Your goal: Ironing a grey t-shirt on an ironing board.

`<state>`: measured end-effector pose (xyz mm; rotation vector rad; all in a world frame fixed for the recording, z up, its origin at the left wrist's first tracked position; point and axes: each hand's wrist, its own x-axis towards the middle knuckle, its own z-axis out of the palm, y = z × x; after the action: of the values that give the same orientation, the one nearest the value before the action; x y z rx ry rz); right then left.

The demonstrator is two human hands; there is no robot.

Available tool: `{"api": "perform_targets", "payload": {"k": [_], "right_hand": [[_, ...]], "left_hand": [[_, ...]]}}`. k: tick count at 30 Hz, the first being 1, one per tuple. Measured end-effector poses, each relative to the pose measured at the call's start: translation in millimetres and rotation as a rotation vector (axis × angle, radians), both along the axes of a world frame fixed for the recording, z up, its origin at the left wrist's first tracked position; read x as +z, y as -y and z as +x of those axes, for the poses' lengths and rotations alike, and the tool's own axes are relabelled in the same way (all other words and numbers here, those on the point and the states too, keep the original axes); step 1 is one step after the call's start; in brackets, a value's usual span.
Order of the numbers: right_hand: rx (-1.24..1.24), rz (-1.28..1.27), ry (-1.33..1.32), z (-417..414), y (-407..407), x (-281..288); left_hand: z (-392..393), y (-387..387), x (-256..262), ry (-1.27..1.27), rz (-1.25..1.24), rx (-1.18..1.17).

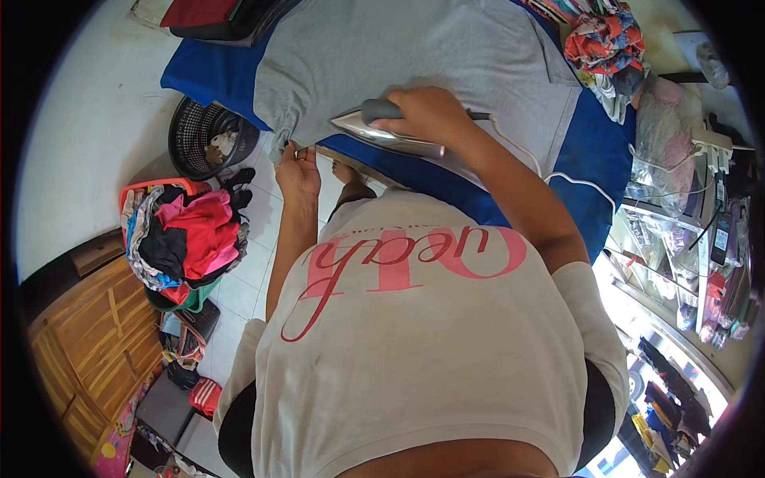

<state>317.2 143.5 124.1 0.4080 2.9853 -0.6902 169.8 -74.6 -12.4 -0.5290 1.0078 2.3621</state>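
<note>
A grey cloth garment (382, 54) lies spread over a blue-covered table (209, 71). My right hand (427, 113) grips the dark handle of a clothes iron (382, 134), whose soleplate rests on the garment close to the table's near edge, its tip pointing left. From the iron's rear a pale power cord (517, 146) runs off to the right. My left hand (299, 173) pinches a gathered corner of the garment where it hangs past the edge, to the left of the iron. Part of the garment's far side is cut off by the picture's top.
Folded dark and red cloth (221, 21) sits at the far left of the table, crumpled clothes (605, 45) at the far right. A black plastic basket (194, 140) and a heaped laundry basket (134, 190) stand on the floor at left. Shelves (663, 221) with bagged goods line the right.
</note>
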Motion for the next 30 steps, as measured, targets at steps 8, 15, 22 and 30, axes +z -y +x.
{"api": "perform_targets", "payload": {"k": [8,15,22,30], "right_hand": [[-0.005,0.066,0.005,14,11,-2],[-0.324,0.043,0.138,127,7,9],[-0.810,0.280,0.279,264,-25,68],[-0.821,0.255,0.103,228,-88,14]], "left_hand": [[4,-15,40,-1.104,-0.965,0.255],[42,-112,49,-1.852,-1.187,-0.675],[45,-116,20,-2.179,-1.452,-0.805],[81,-146,37,-2.216,-1.296,-0.954]]}}
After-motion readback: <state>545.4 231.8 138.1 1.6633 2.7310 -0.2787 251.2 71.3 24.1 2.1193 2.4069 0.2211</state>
